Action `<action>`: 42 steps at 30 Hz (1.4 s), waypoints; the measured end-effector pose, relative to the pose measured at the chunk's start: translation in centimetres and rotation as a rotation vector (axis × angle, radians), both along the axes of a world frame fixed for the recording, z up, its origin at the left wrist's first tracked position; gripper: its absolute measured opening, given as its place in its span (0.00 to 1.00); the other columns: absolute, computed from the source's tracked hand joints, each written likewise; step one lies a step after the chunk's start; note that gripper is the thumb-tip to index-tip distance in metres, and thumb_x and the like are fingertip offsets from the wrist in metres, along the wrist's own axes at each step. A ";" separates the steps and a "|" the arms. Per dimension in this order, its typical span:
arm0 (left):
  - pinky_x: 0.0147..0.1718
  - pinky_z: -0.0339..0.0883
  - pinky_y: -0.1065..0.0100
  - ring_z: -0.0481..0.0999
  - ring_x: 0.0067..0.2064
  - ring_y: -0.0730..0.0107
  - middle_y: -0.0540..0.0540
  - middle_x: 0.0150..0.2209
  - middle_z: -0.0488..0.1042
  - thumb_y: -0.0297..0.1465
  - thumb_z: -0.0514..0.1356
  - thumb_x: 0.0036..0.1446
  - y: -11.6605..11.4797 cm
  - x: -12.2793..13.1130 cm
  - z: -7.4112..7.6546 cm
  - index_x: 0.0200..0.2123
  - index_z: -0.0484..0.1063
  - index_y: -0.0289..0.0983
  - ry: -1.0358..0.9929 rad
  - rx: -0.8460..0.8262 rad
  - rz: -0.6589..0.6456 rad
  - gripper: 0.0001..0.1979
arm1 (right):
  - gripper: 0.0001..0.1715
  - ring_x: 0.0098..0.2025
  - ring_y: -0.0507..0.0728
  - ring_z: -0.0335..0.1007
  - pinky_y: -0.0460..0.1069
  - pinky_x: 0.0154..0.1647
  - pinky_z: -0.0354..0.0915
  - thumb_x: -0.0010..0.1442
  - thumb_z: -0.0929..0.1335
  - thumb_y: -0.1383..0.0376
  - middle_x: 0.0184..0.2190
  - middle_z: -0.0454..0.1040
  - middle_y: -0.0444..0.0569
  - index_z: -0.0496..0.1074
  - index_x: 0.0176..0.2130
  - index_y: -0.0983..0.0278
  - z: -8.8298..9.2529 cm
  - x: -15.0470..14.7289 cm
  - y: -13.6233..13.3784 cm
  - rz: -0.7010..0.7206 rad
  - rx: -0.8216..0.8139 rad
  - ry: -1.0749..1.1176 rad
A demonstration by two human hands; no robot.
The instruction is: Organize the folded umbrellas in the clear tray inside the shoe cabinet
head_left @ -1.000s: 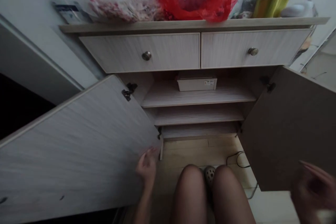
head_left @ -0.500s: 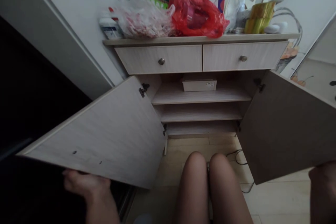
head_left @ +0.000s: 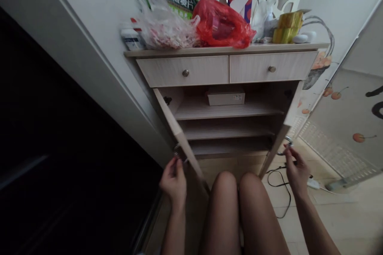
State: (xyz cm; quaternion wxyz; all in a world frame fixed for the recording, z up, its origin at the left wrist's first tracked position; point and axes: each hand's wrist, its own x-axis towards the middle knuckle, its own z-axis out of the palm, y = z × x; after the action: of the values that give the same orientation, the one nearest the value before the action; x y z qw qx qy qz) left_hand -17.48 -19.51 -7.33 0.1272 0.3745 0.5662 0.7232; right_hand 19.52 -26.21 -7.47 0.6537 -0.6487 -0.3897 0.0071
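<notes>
A pale wood cabinet stands before me with both lower doors swung part way in. My left hand pinches the handle of the left door at its outer edge. My right hand grips the ring handle of the right door. Inside are three bare shelves, and a flat white box lies on the top one. Two shut drawers with round knobs sit above. My bare knees are between the doors.
On the cabinet top lie a red plastic bag, a clear bag, a small bottle and yellow-green packets. A black cable and a white plug strip lie on the floor at right. A dark opening fills the left.
Both doors have swung from wide open to nearly edge-on toward me. My hands moved from their far edges to the handles. The view pulled back and up.
</notes>
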 end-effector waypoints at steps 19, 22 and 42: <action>0.40 0.67 0.67 0.80 0.37 0.63 0.39 0.36 0.81 0.29 0.64 0.58 17.0 14.1 4.4 0.36 0.79 0.34 0.524 -0.175 -0.452 0.04 | 0.21 0.37 0.58 0.72 0.49 0.34 0.57 0.67 0.61 0.50 0.38 0.78 0.52 0.74 0.41 0.62 4.8 -8.8 20.4 0.183 -0.252 -0.264; 0.40 0.66 0.67 0.80 0.38 0.64 0.39 0.37 0.81 0.30 0.64 0.59 18.1 14.7 4.8 0.37 0.79 0.34 0.560 -0.199 -0.450 0.05 | 0.19 0.38 0.58 0.72 0.48 0.34 0.56 0.66 0.62 0.53 0.38 0.78 0.52 0.74 0.40 0.63 4.9 -8.8 21.6 0.192 -0.259 -0.279; 0.41 0.65 0.68 0.79 0.40 0.65 0.39 0.39 0.81 0.29 0.62 0.61 22.4 16.0 5.6 0.38 0.78 0.35 0.638 -0.285 -0.449 0.05 | 0.14 0.35 0.57 0.71 0.49 0.36 0.58 0.65 0.65 0.57 0.34 0.77 0.52 0.73 0.42 0.64 5.6 -8.9 26.4 0.197 -0.361 -0.252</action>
State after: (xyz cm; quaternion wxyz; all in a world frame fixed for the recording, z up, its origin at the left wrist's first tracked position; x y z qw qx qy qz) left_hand -1.51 2.86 -1.75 0.1505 0.6726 0.5760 0.4396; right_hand 10.58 0.22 -1.90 0.4694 -0.7095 -0.5222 0.0595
